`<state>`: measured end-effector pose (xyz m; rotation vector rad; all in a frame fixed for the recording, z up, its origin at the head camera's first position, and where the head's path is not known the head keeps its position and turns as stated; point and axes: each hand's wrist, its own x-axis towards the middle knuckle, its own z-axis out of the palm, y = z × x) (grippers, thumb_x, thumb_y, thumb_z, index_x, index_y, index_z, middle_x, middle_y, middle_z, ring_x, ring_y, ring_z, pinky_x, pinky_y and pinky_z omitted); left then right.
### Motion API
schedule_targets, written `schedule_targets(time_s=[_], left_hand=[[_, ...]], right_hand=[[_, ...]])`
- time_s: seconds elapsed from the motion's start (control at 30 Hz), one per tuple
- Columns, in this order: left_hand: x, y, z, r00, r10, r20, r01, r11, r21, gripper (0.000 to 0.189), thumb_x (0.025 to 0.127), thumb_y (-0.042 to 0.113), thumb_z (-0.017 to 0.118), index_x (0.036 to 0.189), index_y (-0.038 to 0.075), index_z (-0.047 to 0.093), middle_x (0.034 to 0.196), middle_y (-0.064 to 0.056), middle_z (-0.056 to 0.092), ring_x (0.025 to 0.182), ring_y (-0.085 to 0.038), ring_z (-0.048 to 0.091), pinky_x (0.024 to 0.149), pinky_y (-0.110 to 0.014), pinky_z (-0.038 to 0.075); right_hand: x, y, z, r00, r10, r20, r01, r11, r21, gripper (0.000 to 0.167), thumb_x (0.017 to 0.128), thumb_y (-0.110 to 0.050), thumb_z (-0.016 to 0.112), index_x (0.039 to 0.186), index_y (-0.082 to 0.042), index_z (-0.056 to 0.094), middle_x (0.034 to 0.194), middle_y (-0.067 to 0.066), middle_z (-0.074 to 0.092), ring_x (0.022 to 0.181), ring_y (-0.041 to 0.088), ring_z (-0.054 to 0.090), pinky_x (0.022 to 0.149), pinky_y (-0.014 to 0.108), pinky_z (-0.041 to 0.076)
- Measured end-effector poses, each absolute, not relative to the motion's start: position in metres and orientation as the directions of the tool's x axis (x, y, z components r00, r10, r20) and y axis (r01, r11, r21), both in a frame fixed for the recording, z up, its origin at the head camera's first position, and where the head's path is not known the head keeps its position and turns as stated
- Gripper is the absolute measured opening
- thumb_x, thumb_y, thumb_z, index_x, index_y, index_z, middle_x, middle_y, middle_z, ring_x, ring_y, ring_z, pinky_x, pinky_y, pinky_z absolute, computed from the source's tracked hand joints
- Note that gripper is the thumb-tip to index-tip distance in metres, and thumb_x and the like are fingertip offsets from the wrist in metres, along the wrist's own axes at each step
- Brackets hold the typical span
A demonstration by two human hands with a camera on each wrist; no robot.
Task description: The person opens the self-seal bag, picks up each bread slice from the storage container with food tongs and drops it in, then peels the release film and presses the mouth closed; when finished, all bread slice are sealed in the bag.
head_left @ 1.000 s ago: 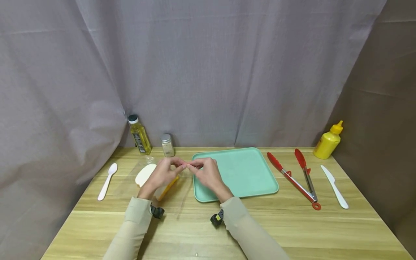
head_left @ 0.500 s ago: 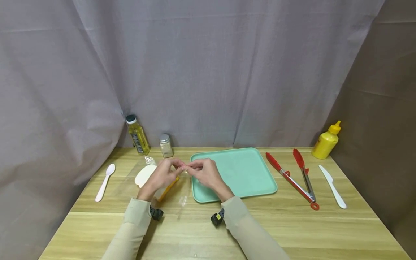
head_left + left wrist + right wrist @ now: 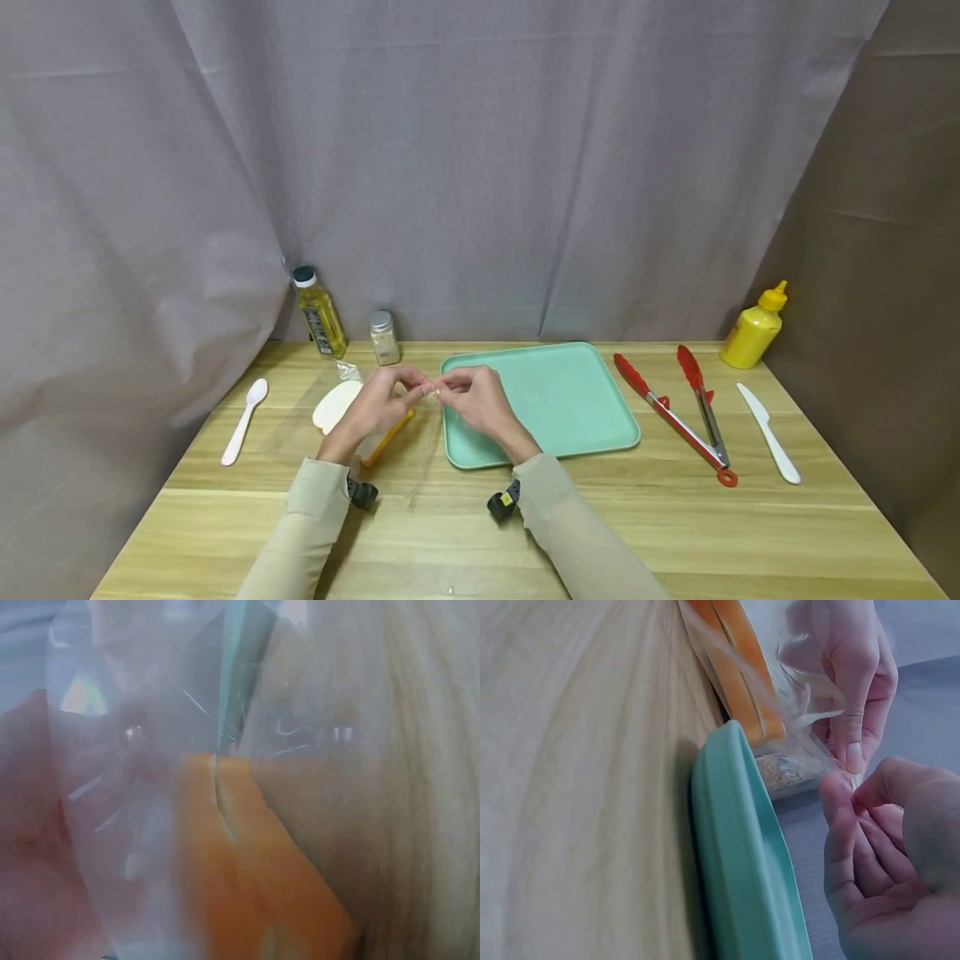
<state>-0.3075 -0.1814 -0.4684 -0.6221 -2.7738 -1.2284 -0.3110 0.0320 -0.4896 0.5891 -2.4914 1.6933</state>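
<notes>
A clear plastic bag (image 3: 347, 372) lies on the table left of centre. Inside or beneath its film is a white, bread-slice-shaped thing (image 3: 333, 407) with an orange edge. The left wrist view shows this orange edge (image 3: 247, 862) close up, with slits along it, through the film. My left hand (image 3: 384, 403) pinches the gathered end of the bag between thumb and finger. From the other side my right hand (image 3: 483, 402) pinches the same spot, the fingertips of both hands nearly touching. In the right wrist view the gathered plastic (image 3: 856, 780) shows between them.
A mint-green tray (image 3: 551, 400) sits beside and under the right forearm. Red-tipped tongs (image 3: 690, 429), a white knife (image 3: 772, 437) and a yellow squeeze bottle (image 3: 752, 333) are on the right. Left stand an oil bottle (image 3: 321, 317) and a spice jar (image 3: 385, 340), with a white spoon (image 3: 246, 421).
Both hands stay in nearly the same place while their fingertips shift slightly at the bag's gathered end. A small pale bit of it now shows between them. Everything else stays put.
</notes>
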Motion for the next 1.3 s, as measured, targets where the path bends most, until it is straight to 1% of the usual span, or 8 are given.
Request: schedule_targets(time_s=[0.1,0.2,0.33,0.47,0.6,0.8,1.07,1.3], left_hand=[[-0.3072,-0.1811,-0.4691,-0.921,0.336,0.198,0.371,0.598,0.711,0.014,0.107,0.024,0.071,0.109,0.015,0.081,0.105,-0.001,0.081,0.093,-0.018,0.071,0.075,-0.029,0.06],[-0.3063,-0.1813,-0.4687,-0.929,0.312,0.199,0.354,0.596,0.721,0.012,0.107,0.023,0.071,0.109,0.015,0.08,0.107,-0.002,0.081,0.092,-0.019,0.072,0.074,-0.029,0.06],[-0.3064,-0.1807,-0.4675,-0.932,0.295,0.209,0.351,0.598,0.72,0.012,0.106,0.023,0.072,0.11,0.014,0.08,0.107,-0.003,0.081,0.093,-0.02,0.073,0.074,-0.028,0.06],[-0.3065,-0.18,-0.4667,-0.93,0.297,0.219,0.36,0.602,0.713,0.012,0.106,0.023,0.072,0.109,0.015,0.08,0.103,-0.002,0.08,0.095,-0.02,0.07,0.075,-0.027,0.057],[-0.3065,-0.1803,-0.4667,-0.927,0.297,0.229,0.368,0.601,0.709,0.011,0.104,0.022,0.073,0.108,0.015,0.08,0.1,-0.001,0.079,0.094,-0.018,0.068,0.069,-0.026,0.055],[-0.3071,-0.1803,-0.4704,-0.927,0.289,0.24,0.37,0.595,0.713,0.011,0.104,0.022,0.074,0.109,0.015,0.081,0.103,-0.001,0.08,0.096,-0.018,0.068,0.072,-0.024,0.055],[-0.3072,-0.1795,-0.4701,-0.932,0.273,0.237,0.358,0.603,0.713,0.01,0.103,0.024,0.075,0.108,0.019,0.082,0.101,0.002,0.081,0.096,-0.017,0.069,0.073,-0.025,0.057],[-0.3036,-0.1795,-0.4646,-0.928,0.296,0.224,0.364,0.609,0.705,0.011,0.104,0.022,0.074,0.109,0.018,0.083,0.106,0.001,0.082,0.097,-0.02,0.072,0.077,-0.031,0.059]], right_hand=[[-0.3119,0.0332,-0.4913,-0.926,-0.288,0.244,-0.32,0.259,-0.911,0.011,0.101,-0.009,0.076,0.108,-0.007,0.084,0.09,0.013,0.083,0.084,0.032,0.081,0.064,0.021,0.058],[-0.3124,0.0338,-0.4915,-0.924,-0.31,0.224,-0.292,0.191,-0.937,0.015,0.102,-0.011,0.074,0.113,-0.004,0.082,0.097,0.021,0.082,0.088,0.038,0.081,0.07,0.031,0.066],[-0.3126,0.0345,-0.4905,-0.926,-0.311,0.213,-0.276,0.176,-0.945,0.019,0.104,-0.018,0.073,0.116,-0.005,0.082,0.103,0.022,0.082,0.09,0.037,0.08,0.076,0.04,0.069],[-0.3128,0.0345,-0.4894,-0.929,-0.291,0.23,-0.307,0.258,-0.916,0.018,0.102,-0.022,0.077,0.113,-0.008,0.081,0.103,0.013,0.083,0.091,0.023,0.08,0.079,0.03,0.067],[-0.3132,0.0335,-0.4899,-0.929,-0.254,0.27,-0.345,0.332,-0.878,0.011,0.099,-0.017,0.081,0.106,-0.008,0.079,0.1,0.007,0.083,0.09,0.014,0.077,0.081,0.024,0.064],[-0.3117,0.0319,-0.4893,-0.921,-0.247,0.301,-0.376,0.363,-0.852,0.007,0.098,-0.012,0.081,0.099,-0.012,0.074,0.096,0.004,0.081,0.088,0.012,0.075,0.08,0.026,0.064],[-0.3088,0.0299,-0.4851,-0.919,-0.247,0.307,-0.391,0.474,-0.789,0.013,0.099,-0.024,0.083,0.108,-0.015,0.085,0.098,0.0,0.084,0.081,0.01,0.075,0.07,0.022,0.062],[-0.3054,0.0296,-0.4825,-0.884,-0.308,0.353,-0.468,0.548,-0.694,0.018,0.103,-0.03,0.077,0.113,-0.019,0.087,0.103,-0.003,0.085,0.085,0.01,0.077,0.071,0.02,0.06]])
